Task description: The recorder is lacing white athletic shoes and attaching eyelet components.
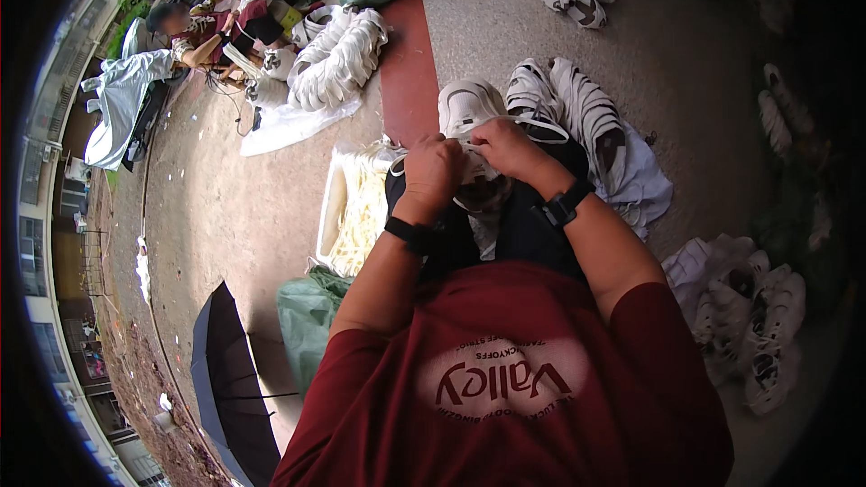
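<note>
A white shoe [469,113] rests on my lap, toe pointing away from me. My left hand [433,171] is closed on its near part, where a white lace runs. Just beside it, my right hand [505,146] pinches the same lace over the shoe's opening. Both wrists wear dark bands. The shoe's heel end is hidden under my fingers.
More white shoes [577,113] lie just past my knees on a white cloth. A bag of white laces [356,203] sits at my left, above a green sack [307,316] and a black umbrella [230,388]. Another person [216,32] sits far left by a shoe pile [338,59]. Shoes [758,325] lie at right.
</note>
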Demonstrator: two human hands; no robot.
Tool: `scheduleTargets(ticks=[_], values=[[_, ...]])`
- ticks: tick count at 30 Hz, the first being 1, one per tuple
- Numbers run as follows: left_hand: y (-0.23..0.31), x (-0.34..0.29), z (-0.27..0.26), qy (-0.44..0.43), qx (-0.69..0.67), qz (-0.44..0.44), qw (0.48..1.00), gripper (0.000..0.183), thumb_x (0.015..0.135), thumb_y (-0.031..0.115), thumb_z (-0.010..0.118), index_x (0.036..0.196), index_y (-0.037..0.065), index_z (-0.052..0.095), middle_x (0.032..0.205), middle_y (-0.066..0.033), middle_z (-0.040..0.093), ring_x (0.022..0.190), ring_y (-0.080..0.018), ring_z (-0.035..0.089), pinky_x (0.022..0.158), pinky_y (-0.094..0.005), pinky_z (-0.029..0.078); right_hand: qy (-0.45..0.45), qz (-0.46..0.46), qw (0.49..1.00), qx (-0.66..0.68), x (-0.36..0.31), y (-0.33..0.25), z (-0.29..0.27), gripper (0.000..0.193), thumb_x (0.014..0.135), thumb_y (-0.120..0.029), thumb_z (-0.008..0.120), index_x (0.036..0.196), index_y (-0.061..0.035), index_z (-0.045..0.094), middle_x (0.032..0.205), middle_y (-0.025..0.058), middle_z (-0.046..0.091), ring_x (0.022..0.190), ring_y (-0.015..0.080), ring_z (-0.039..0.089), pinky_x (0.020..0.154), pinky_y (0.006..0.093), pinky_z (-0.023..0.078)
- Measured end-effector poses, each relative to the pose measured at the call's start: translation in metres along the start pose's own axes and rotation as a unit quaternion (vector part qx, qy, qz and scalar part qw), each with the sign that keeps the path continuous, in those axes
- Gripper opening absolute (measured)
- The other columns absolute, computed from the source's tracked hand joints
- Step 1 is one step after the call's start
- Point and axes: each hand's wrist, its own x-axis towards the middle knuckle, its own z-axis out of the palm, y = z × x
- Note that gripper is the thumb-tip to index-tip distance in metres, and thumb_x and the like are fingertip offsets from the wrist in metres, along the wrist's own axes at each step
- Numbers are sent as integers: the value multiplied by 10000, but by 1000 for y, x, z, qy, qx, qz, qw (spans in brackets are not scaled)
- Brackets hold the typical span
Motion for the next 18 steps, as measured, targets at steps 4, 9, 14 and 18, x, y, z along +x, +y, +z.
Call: scheduleTargets(ticks=[4,9,14,18], values=[[9,4,-6,-64,75,-4,995,87,705,143,588,681,68,624,749,-120,603,764,-310,585,683,-395,473,17,63,989,133,-4,0,-4,63,748,-63,601,761,-3,586,639,134,588,571,237,582,550,331,449],[11,11,-1,-91,70,17,993,77,711,118,572,678,60,611,740,-128,598,758,-311,583,683,-401,472,101,183,815,540,-26,-11,-14,68,828,-16,554,760,-11,547,596,-14,480,498,55,420,454,177,307],[-7,9,19,-21,-156,-47,986,78,717,117,581,683,51,604,742,-125,594,740,-304,577,670,-395,482,119,136,744,643,-49,2,-24,54,849,-43,550,808,-12,533,658,17,499,528,79,459,467,180,328],[-6,16,20,-25,-85,7,996,75,729,127,590,716,67,632,738,-116,596,765,-289,584,667,-366,493,111,160,734,651,-53,19,-20,45,851,-41,546,821,-14,529,683,36,509,546,99,477,473,196,345]])
